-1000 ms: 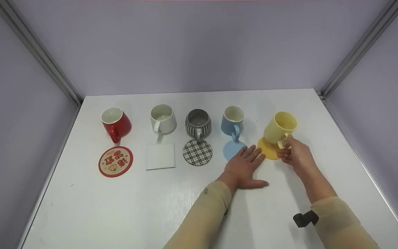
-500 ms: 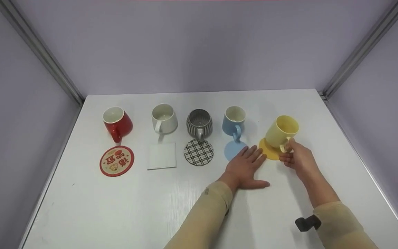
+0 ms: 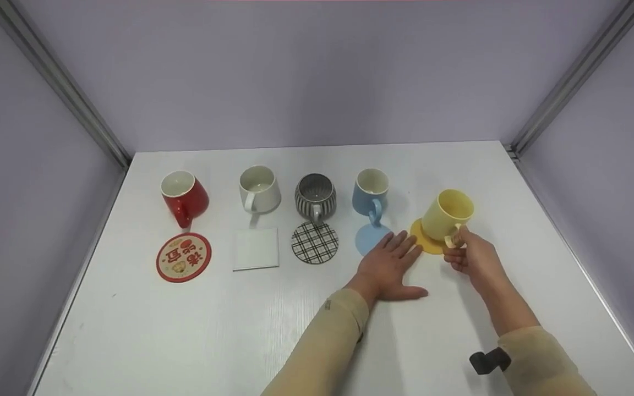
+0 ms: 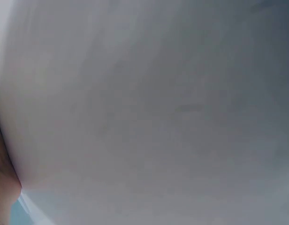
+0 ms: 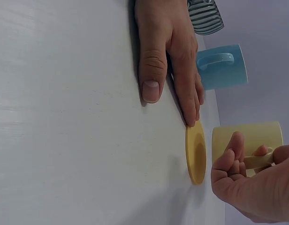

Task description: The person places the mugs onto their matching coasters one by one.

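Note:
My right hand point(image 3: 477, 256) pinches the handle of a yellow mug point(image 3: 442, 219), seen at the right in the head view. The mug hangs upright close over a round yellow coaster point(image 3: 420, 236); the right wrist view shows a narrow gap between its base and the coaster point(image 5: 196, 161). Flat on the table lies my left hand point(image 3: 386, 272), thumb spread out, with fingertips right at the yellow coaster's edge. It partly covers a round blue coaster point(image 3: 371, 237). Behind that stands a blue mug point(image 3: 369, 199). The left wrist view holds mostly blurred white tabletop and a bit of skin.
Further left on the white table point(image 3: 185, 335) stand a striped grey mug point(image 3: 306, 203), a white mug point(image 3: 264, 195) and a red mug point(image 3: 193, 201). Before them lie a checked coaster point(image 3: 315, 243), a square white coaster point(image 3: 256, 248) and a red-rimmed coaster point(image 3: 184, 257). Pale walls point(image 3: 317, 71) enclose the table.
My right hand has brought the yellow mug lower and slightly nearer, down towards the yellow coaster. The left hand has stayed in place.

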{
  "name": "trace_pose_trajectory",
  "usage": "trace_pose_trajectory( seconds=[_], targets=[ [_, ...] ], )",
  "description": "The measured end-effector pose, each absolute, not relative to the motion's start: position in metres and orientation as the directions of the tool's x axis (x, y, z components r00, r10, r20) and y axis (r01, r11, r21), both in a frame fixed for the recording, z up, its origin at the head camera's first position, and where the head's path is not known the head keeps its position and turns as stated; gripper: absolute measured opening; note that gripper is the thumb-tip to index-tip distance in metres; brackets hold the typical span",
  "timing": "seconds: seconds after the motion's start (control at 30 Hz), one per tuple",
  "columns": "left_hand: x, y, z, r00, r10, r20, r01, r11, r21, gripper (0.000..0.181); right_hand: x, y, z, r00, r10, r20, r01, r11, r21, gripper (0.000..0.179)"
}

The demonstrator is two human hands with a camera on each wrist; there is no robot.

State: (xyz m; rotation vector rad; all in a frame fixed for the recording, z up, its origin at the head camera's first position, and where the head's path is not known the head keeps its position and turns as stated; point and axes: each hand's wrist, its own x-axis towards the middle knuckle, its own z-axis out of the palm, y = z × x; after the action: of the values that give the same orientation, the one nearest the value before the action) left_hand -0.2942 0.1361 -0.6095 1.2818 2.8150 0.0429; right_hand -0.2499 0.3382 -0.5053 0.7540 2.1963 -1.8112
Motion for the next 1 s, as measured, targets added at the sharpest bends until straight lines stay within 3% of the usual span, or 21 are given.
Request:
trace_pose_trajectory(
  seconds=[0.5, 1.0],
  targets=[
    [-0.294, 0.1348, -0.6085, -0.652, 0.758, -0.023, 0.756, 0.651, 0.067, 0.108, -0.2417, 0.3377, -0.5122, -0.868, 0.236, -0.437, 0.48, 0.173, -0.86, 0.052],
    [-0.2943, 0.1358, -0.6089, -0.656, 0.754, -0.036, 0.75, 0.657, 0.08, 0.107, -0.2408, 0.3377, -0.5155, -0.867, 0.221, -0.447, 0.481, 0.138, -0.866, 0.051]
  ],
)
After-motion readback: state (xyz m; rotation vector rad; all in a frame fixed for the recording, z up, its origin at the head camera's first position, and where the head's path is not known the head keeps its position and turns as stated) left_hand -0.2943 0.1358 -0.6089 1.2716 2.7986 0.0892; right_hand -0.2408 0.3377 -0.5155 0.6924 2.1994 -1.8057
